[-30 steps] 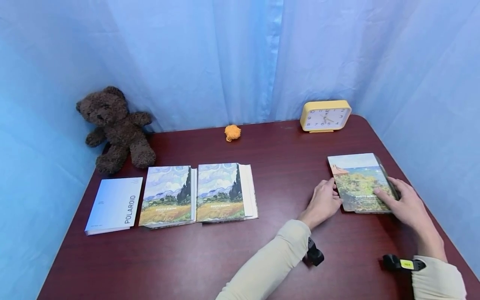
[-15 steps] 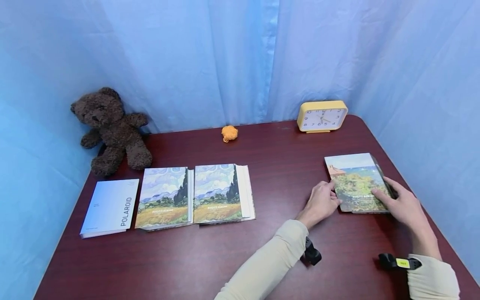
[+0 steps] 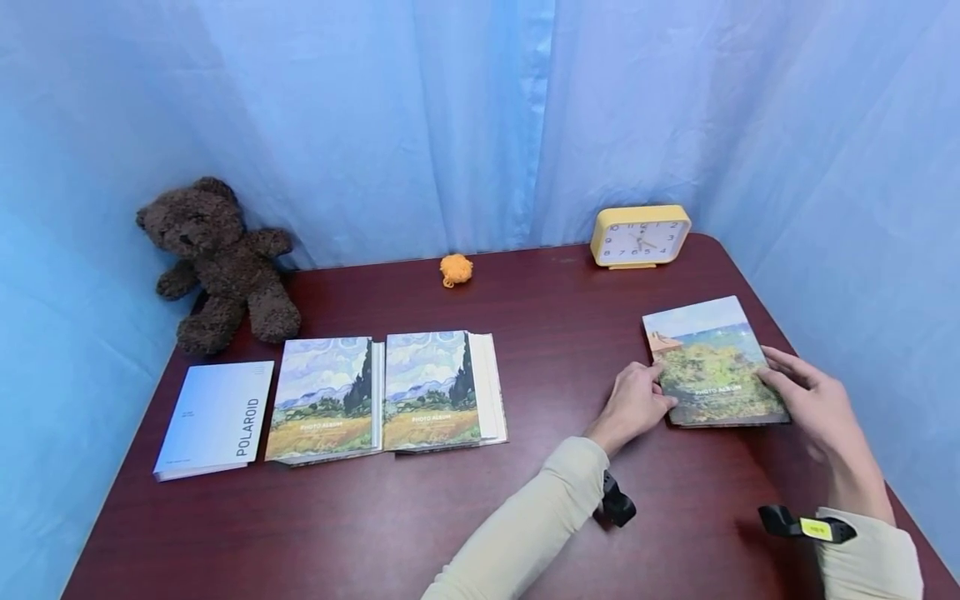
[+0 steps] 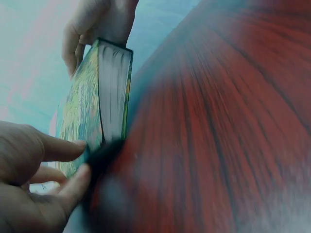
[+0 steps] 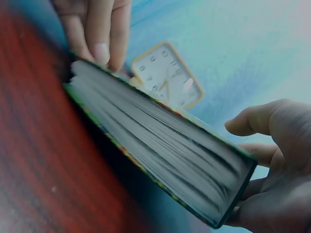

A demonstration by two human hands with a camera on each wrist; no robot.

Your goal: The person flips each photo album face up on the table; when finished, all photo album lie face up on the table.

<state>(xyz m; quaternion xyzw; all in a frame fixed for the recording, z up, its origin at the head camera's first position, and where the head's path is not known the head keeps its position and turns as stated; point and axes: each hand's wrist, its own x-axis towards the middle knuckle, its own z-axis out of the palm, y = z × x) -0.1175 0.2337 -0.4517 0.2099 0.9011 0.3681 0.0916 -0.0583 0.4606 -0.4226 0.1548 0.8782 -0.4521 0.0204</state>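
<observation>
At the table's right side is a thick photo album (image 3: pixel 712 362) with a painted garden-and-sea cover. Its pages (image 5: pixel 160 131) show edge-on between the two covers in the right wrist view. My left hand (image 3: pixel 633 402) holds the album's left edge, thumb and forefinger close together at the near corner in the left wrist view. Around the right edge my right hand (image 3: pixel 813 404) grips, its fingers behind the spine and its thumb (image 5: pixel 248 121) near the top cover. A dark gap shows under the album's lower cover. The fingertips behind the spine are hidden.
Two photo albums (image 3: pixel 322 400) with a wheat-field cover and a pale blue Polaroid album (image 3: pixel 213 417) lie in a row at left. Behind them sit a brown teddy bear (image 3: pixel 225 267), orange yarn (image 3: pixel 456 269) and a yellow clock (image 3: pixel 641 237). Blue curtains (image 3: pixel 480 125) border the table.
The right-hand album has turned slightly, its far right corner rising in view, and its back cover no longer shows beside the front. My right thumb has moved to the cover's right edge.
</observation>
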